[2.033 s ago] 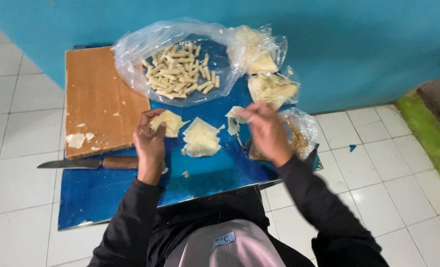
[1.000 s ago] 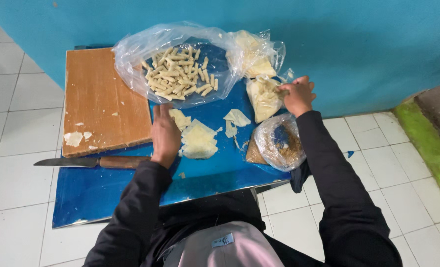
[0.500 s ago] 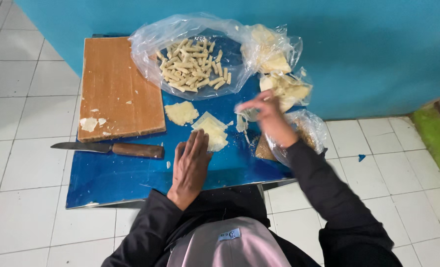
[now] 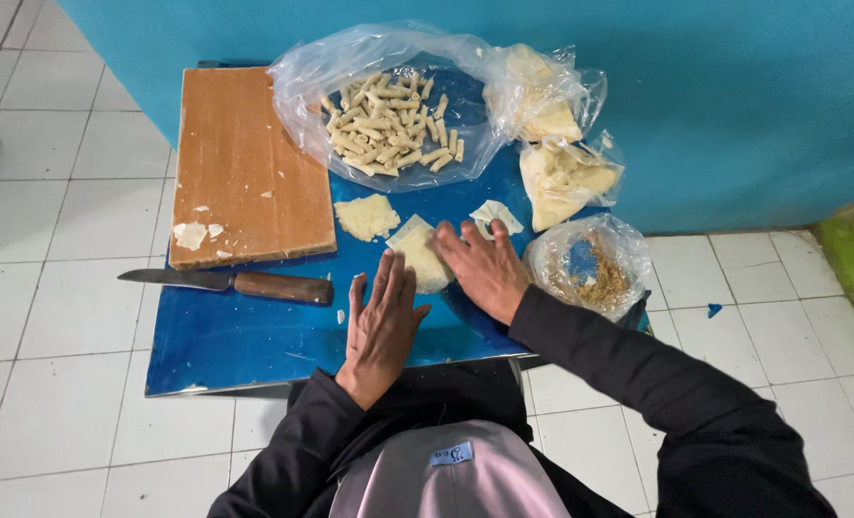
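A pale, thin dough sheet (image 4: 420, 255) lies flat on the blue counter (image 4: 245, 341), just in front of the person and a little right of the counter's middle. Both hands rest on it. The left hand (image 4: 384, 321) lies palm down with its fingers (image 4: 395, 273) straight and close together, the tips over the sheet's near left edge; it grips nothing. The right hand (image 4: 484, 269) is also flat and spread, its fingers (image 4: 451, 240) touching the sheet's right edge, nothing clasped in them.

Just beyond the sheet sits a crumbly yellowish dough lump (image 4: 367, 217), and to the right of that a small folded dough scrap (image 4: 496, 215), close to the right hand's fingertips. Left of the left hand, a knife (image 4: 227, 282) with a brown wooden handle lies across the counter, blade pointing left. Behind it a wooden cutting board (image 4: 249, 163) carries a few pale crumbs near its front left corner.

At the back of the counter an open clear plastic bag (image 4: 388, 105) holds many short rolled dough sticks (image 4: 388, 125). To its right two more clear bags of pale sheets (image 4: 556, 144) lie against the turquoise wall (image 4: 734, 96). By the right forearm, at the counter's right edge, a small plastic bag of brownish filling (image 4: 595, 269) stands open. White floor tiles (image 4: 53, 230) surround the counter.
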